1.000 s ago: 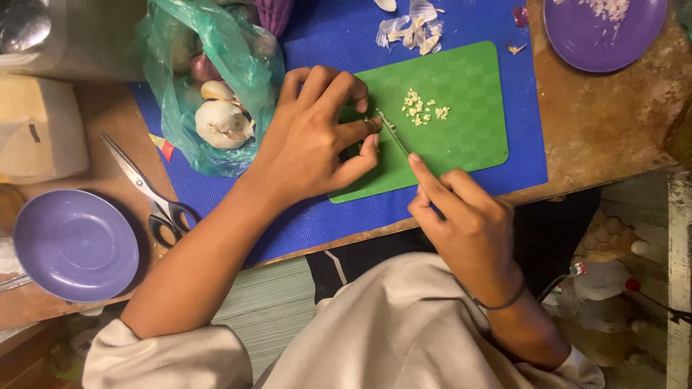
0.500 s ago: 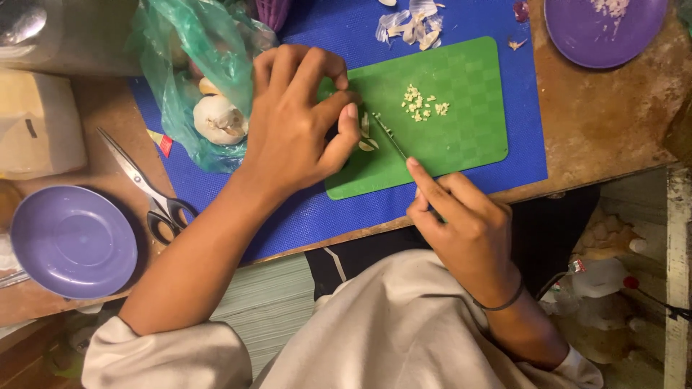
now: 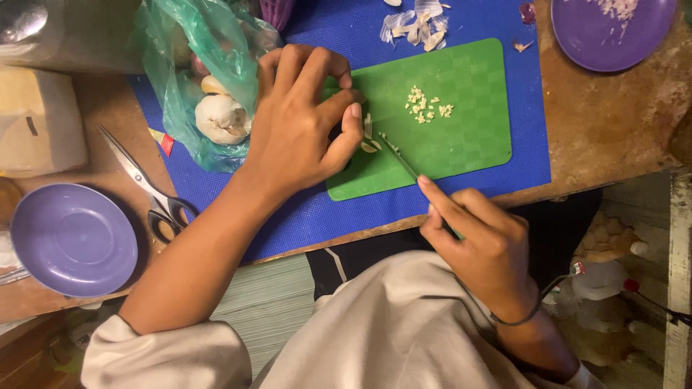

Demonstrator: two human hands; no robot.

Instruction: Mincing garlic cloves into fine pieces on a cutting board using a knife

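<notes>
My left hand [image 3: 299, 119] hides most of the garlic clove [image 3: 369, 137] its fingertips pin; my right hand [image 3: 479, 241], its grip pinching, covers the knife [image 3: 398, 156] handle.

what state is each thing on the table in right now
garlic clove: partly sliced, pinned by left hand
knife: held in right hand, blade at the clove
chopped garlic: small pile on green cutting board
scissors: lying closed
plastic bag: open, holding garlic bulbs
</notes>
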